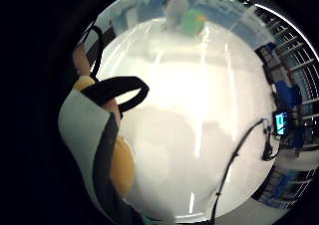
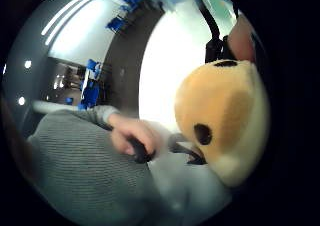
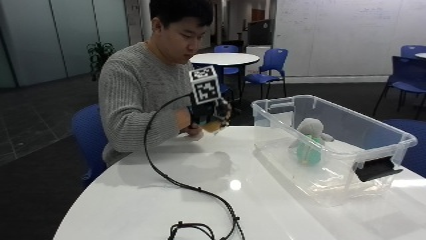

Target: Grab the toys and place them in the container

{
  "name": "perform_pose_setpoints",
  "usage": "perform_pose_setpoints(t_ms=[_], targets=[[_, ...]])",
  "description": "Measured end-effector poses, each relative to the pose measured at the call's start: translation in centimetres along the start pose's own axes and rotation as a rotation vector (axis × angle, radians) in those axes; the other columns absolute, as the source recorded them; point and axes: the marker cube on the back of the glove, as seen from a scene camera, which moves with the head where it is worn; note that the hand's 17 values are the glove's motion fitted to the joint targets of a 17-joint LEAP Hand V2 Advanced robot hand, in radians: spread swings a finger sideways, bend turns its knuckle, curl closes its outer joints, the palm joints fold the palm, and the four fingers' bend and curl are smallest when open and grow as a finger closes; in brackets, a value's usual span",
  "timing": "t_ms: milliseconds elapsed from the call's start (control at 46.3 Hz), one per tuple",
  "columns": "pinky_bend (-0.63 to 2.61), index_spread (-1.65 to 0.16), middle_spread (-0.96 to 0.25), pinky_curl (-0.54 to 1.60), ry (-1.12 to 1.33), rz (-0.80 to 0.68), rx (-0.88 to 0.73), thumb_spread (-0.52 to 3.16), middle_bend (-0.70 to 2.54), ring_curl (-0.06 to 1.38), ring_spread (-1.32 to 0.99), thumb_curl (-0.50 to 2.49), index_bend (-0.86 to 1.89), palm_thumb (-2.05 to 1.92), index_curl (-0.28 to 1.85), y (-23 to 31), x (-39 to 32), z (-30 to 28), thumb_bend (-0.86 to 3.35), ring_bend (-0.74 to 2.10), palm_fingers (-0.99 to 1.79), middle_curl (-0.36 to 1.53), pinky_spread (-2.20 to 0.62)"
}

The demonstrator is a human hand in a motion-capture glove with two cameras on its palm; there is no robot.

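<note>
My gloved right hand (image 3: 203,116) is raised above the white table (image 3: 200,200), close to the person's chest, and grips a plush toy (image 3: 215,125). The toy has a yellow-orange head (image 2: 225,121) with a black eye and a white and dark body (image 1: 89,135), and it fills the palm views. A clear plastic container (image 3: 363,127) stands at the table's right side, apart from the hand. Inside it sits another plush toy (image 3: 309,142) with a grey head and green body (image 1: 192,22).
The person's bare left hand (image 2: 131,136) rests on the table just below the gloved one. Bare white tabletop lies between the hand and the container. Blue chairs (image 3: 266,65) and another round table (image 3: 223,58) stand behind.
</note>
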Motion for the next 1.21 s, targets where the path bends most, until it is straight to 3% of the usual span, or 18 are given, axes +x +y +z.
perform_pose_setpoints(t_ms=[216,345,453,605,799,842,907,972,1209], targets=[[1.01,-0.43,-0.27,0.4,-0.004,0.044,0.141,0.83,0.58,0.54,-0.54,0.73,0.37,0.65,0.54,-8.0,2.8,-8.0,0.1,0.87,0.85,0.55,-0.39],[1.02,-0.43,-0.27,0.41,0.008,0.146,0.165,0.75,0.6,0.56,-0.57,0.78,0.37,0.65,0.59,-15.2,5.0,-8.3,0.09,0.87,0.81,0.58,-0.39],[1.05,-0.44,-0.28,0.43,0.037,0.324,0.165,0.71,0.59,0.57,-0.57,0.82,0.34,0.64,0.63,-22.8,8.7,-7.7,0.08,0.86,0.74,0.6,-0.39],[1.11,-0.46,-0.29,0.44,0.109,0.38,0.075,0.71,0.55,0.59,-0.58,0.86,0.29,0.64,0.66,-27.6,12.3,-5.9,0.07,0.83,0.64,0.62,-0.38],[1.22,-0.46,-0.3,0.46,0.051,0.498,0.026,0.8,0.47,0.61,-0.57,0.87,0.11,0.61,0.65,-29.0,14.2,-3.8,0.04,0.86,0.54,0.63,-0.36],[1.18,-0.45,-0.29,0.45,0.054,0.52,-0.001,0.92,0.46,0.61,-0.55,0.83,0.12,0.52,0.63,-28.9,14.5,-3.5,-0.01,0.84,0.41,0.62,-0.33],[1.2,-0.42,-0.27,0.49,0.052,0.53,-0.032,1.02,0.34,0.61,-0.46,0.75,0.12,0.38,0.63,-28.5,14.7,-3.1,-0.07,0.69,-0.11,0.59,-0.21],[1.18,-0.4,-0.23,0.45,0.037,0.512,-0.032,1.08,0.23,0.56,-0.36,0.68,0.1,0.27,0.58,-28.0,14.4,-3.1,-0.08,0.53,-0.3,0.54,-0.14],[1.04,-0.37,-0.16,0.37,0.045,0.351,0.015,1.23,0.14,0.44,-0.19,0.53,0.13,0.12,0.47,-24.8,11.2,-5.0,-0.03,0.32,-0.19,0.44,0.0]])
